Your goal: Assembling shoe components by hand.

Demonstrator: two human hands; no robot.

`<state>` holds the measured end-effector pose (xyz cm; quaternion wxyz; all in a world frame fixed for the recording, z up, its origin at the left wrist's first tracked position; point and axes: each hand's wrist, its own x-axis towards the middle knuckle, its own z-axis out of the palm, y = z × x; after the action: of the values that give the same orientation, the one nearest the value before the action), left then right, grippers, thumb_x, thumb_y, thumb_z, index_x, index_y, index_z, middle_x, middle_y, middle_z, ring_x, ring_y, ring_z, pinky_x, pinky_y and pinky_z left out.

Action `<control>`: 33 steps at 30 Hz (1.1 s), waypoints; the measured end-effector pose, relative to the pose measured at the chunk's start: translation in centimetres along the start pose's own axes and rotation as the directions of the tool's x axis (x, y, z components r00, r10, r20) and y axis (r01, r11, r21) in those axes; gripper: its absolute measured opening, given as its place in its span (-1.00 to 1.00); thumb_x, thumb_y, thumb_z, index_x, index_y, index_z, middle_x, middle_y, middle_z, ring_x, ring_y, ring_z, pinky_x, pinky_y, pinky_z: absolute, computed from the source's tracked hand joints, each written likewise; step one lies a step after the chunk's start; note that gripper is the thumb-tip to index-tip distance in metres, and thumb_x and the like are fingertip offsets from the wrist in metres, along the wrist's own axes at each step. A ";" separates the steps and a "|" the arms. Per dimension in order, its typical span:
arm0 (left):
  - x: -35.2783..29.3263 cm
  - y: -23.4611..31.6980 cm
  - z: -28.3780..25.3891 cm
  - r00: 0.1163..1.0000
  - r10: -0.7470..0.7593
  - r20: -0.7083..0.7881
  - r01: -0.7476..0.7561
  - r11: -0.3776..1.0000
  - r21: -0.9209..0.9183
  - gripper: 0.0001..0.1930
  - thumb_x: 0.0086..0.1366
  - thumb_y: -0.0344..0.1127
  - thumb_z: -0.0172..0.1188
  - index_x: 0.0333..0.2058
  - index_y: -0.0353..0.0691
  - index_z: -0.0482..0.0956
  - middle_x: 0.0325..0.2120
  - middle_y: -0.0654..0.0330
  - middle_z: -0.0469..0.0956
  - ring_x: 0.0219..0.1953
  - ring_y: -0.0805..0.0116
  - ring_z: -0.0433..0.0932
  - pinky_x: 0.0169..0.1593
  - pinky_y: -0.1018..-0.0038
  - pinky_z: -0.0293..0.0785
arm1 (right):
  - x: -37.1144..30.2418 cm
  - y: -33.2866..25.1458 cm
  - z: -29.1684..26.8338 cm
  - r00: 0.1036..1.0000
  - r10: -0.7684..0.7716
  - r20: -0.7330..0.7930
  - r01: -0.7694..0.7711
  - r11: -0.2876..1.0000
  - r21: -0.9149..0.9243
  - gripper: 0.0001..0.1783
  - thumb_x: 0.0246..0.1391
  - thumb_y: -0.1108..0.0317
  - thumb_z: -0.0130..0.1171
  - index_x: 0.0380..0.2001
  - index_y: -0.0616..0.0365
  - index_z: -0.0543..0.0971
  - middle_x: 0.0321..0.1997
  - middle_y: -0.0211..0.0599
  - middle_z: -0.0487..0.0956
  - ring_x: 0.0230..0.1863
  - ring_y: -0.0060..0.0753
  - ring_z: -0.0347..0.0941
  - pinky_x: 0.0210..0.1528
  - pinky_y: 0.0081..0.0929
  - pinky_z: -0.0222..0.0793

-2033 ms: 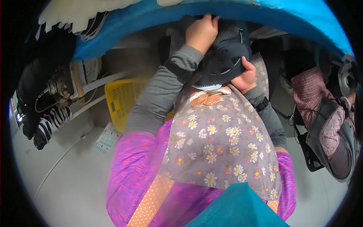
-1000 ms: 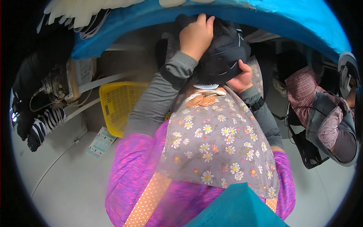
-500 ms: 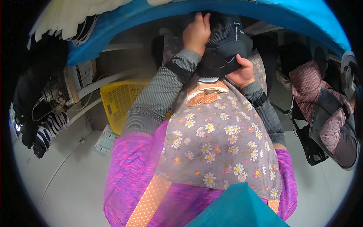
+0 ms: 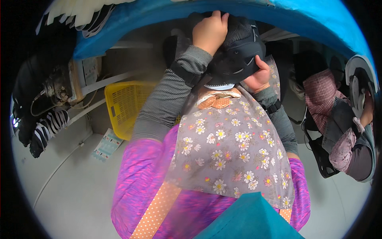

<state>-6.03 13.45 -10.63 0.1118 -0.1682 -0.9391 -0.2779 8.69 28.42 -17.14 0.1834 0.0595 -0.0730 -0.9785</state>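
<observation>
A black sewn piece (image 4: 238,59), perhaps a shoe upper, is held up over my lap, just below the blue table edge. It has a ribbed mesh panel and small pale slits. My left hand (image 4: 210,32) is closed on its upper left side, fingers curled over the top. My right hand (image 4: 258,76) pinches its lower right edge, thumb on the near face and fingers mostly hidden beneath. A whitish-blue strip (image 4: 221,86) with a toothed edge shows under the piece. Below lies my grey flowered apron (image 4: 227,147) with an orange dotted bow (image 4: 215,101).
Blue cloth (image 4: 167,18) covers the table, with pale strips (image 4: 75,10) piled at its left. A yellow basket (image 4: 113,113) stands below, near machine parts (image 4: 57,89) and hanging striped black-and-white pieces (image 4: 49,127). At the right, a co-worker's hand (image 4: 367,111) is by a grey-white curved piece (image 4: 358,83).
The black piece has tilted slightly, and my left hand has shifted a little to the right with it. At the right, the co-worker's arm and the grey-white piece show more fully.
</observation>
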 end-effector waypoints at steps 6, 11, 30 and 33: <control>-0.9 -0.1 2.1 0.997 -0.068 0.043 0.071 0.996 -0.057 -0.62 0.41 0.00 -0.06 -0.36 -0.22 0.49 -0.65 -0.12 0.56 -0.58 -0.17 0.56 -0.50 0.04 0.49 | 0.0 -0.2 -1.0 0.998 -0.021 -0.054 0.021 1.000 0.011 -0.42 0.28 0.19 -0.07 0.26 0.32 0.27 0.34 0.02 0.31 0.37 0.06 0.18 0.45 0.04 -0.06; -0.8 -0.4 3.0 0.995 -0.100 -0.005 0.099 0.993 -0.064 -0.63 0.42 0.00 -0.07 -0.34 -0.21 0.47 -0.64 -0.12 0.56 -0.56 -0.20 0.56 -0.50 0.01 0.47 | 0.2 0.0 -1.0 0.999 -0.018 -0.051 0.017 0.999 -0.029 -0.43 0.29 0.20 -0.07 0.26 0.32 0.27 0.34 0.01 0.30 0.37 0.06 0.17 0.45 0.03 -0.06; -1.0 -0.1 2.2 0.995 -0.096 -0.002 0.096 0.993 -0.066 -0.60 0.43 0.02 -0.09 -0.30 -0.24 0.47 -0.62 -0.12 0.56 -0.54 -0.18 0.57 -0.50 0.02 0.47 | 0.0 -0.8 -0.9 0.998 -0.045 -0.050 0.042 0.997 -0.058 -0.39 0.23 0.19 -0.04 0.27 0.30 0.27 0.34 0.01 0.31 0.37 0.08 0.18 0.44 0.09 -0.07; -1.1 -0.7 2.8 0.990 -0.137 0.022 0.138 0.986 -0.095 -0.58 0.43 0.03 -0.12 -0.27 -0.26 0.47 -0.58 -0.15 0.58 -0.48 -0.21 0.57 -0.43 0.01 0.49 | 0.1 -0.5 -1.0 0.996 -0.059 -0.072 0.052 0.994 -0.092 -0.40 0.23 0.19 -0.04 0.26 0.31 0.27 0.34 0.01 0.31 0.37 0.08 0.17 0.45 0.08 -0.08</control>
<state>-5.55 14.23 -13.63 0.0770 -0.1103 -0.9349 -0.3285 8.56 28.71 -18.20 0.1611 0.0895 -0.0200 -0.9827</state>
